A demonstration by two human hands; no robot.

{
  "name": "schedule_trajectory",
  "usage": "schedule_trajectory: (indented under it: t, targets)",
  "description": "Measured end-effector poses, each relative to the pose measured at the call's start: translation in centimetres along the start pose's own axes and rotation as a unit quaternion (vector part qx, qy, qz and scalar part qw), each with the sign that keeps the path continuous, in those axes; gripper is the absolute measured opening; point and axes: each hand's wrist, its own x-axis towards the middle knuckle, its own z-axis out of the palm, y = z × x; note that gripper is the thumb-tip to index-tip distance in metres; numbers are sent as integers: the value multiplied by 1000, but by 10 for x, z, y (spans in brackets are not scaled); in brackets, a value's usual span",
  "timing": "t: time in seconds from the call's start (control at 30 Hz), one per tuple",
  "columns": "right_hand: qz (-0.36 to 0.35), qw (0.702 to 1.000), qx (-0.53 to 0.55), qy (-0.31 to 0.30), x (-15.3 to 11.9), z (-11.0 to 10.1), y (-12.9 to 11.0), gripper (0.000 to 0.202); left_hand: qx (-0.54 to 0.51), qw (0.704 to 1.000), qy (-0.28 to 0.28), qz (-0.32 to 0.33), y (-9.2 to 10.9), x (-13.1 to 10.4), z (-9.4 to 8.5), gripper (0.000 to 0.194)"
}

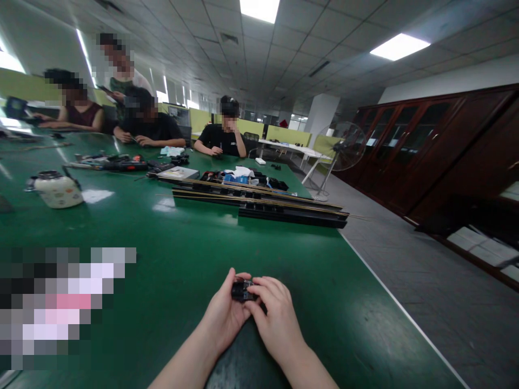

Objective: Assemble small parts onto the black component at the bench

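Observation:
A small black part (240, 290) with some metallic detail sits between my two hands, above the green table (162, 281). My left hand (224, 310) cradles it from the left and below, thumb raised along its far side. The fingers of my right hand (272, 305) are bent over its right end, with fingertips touching it. The part's underside and right end are hidden by my fingers.
Long black rails with thin brass-coloured rods (292, 213) lie across the table ahead. Beyond are a box (178, 173), tools (121, 163) and blue-white wrappings (239, 175). A cream pot (59, 190) stands left. Several people are around the far side; a fan (343, 146) stands right.

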Motion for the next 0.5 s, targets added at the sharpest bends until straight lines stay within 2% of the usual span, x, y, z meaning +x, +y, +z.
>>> schedule_trajectory:
  t: [0.33, 0.5]
  targets:
    - [-18, 1000, 22, -2, -2, 2, 3, 24, 5, 1000, -14, 10, -2, 1, 0, 29]
    - [-1, 999, 37, -9, -1, 3, 5, 25, 9, 1000, -14, 4, -2, 0, 0, 31]
